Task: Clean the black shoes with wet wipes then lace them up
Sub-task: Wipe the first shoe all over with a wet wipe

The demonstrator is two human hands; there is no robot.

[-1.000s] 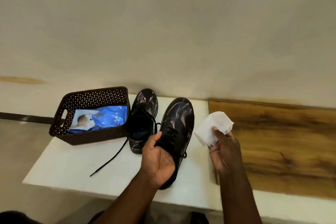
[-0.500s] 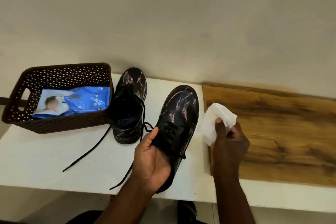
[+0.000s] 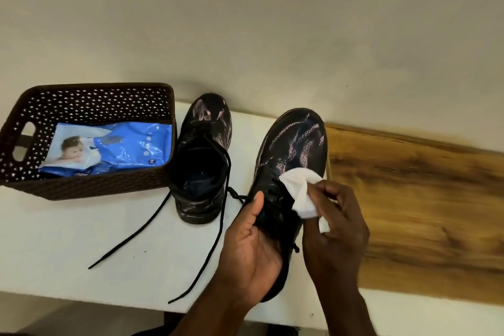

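Two black shoes with pinkish smears stand on the white table (image 3: 68, 254). My left hand (image 3: 249, 251) grips the heel end of the right-hand shoe (image 3: 293, 144), thumb on its inner side. A crumpled white wet wipe (image 3: 301, 194) is pinched in my right hand (image 3: 335, 229) and lies against that shoe's upper, just above the lacing. The other shoe (image 3: 203, 161) stands to the left with its opening towards me. Its loose black lace (image 3: 131, 239) trails across the table.
A dark brown perforated basket (image 3: 90, 101) at the left holds a blue pack of wet wipes (image 3: 109, 148). A wooden board (image 3: 417, 199) lies to the right of the shoes. A plain wall rises behind the table. The table's front edge runs close below my hands.
My right hand has brought the wipe leftwards from beside the shoe onto its upper. My left hand keeps its hold on the heel. The view has come closer.
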